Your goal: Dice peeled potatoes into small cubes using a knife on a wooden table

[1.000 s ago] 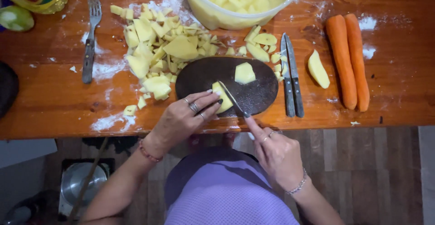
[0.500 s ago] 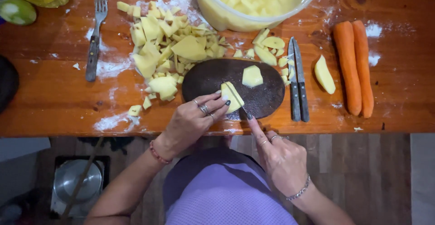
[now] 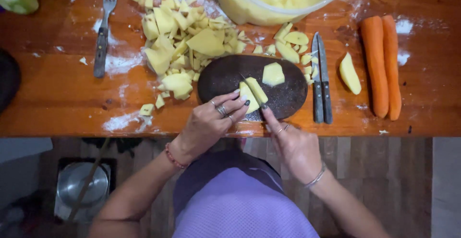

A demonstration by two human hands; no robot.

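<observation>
Potato piece (image 3: 253,93) on dark oval board (image 3: 283,99) at bench (image 3: 62,108) edge, left hand (image 3: 211,123) grip pinching it, right hand (image 3: 293,144) closed on knife; best keep fingertips curled clear of blade.

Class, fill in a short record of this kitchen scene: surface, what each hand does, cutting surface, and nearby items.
Surface: wooden table
Left hand: steadies a potato piece
Right hand: holds a knife cutting that piece
Cutting surface: dark oval board
Nearby: potato pile, bowl, two carrots, fork
</observation>
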